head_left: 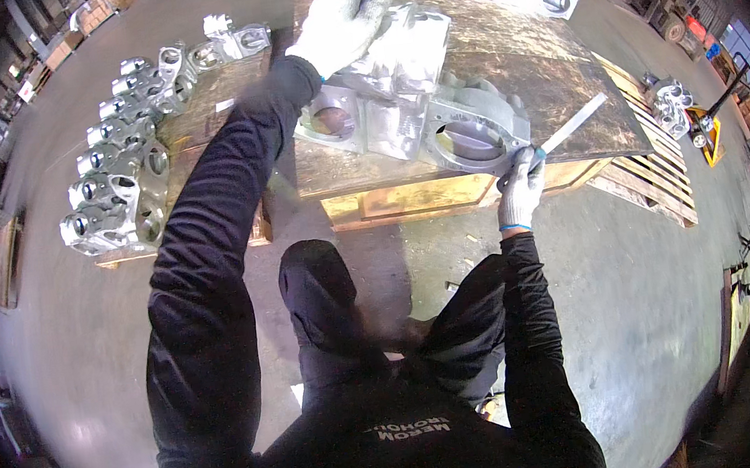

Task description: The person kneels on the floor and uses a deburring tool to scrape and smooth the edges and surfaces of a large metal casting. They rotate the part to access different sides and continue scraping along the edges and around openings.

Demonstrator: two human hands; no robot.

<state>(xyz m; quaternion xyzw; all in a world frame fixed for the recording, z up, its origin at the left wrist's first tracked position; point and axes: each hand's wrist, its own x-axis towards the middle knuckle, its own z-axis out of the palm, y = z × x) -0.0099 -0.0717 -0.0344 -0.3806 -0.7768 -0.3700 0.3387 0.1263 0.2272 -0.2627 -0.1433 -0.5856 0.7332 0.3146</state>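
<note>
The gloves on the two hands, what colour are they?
White, with a thin blue cuff edge; the head view shows it on the left hand and the right hand.

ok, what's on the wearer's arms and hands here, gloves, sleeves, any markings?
Both arms are in long, close-fitting black sleeves, plain with no visible marks. The left hand wears a light grey-white knit work glove with a thin blue edge at the cuff. The right hand wears a matching glove, also with a blue band at the wrist. The fingers are fully covered by the gloves.
</note>
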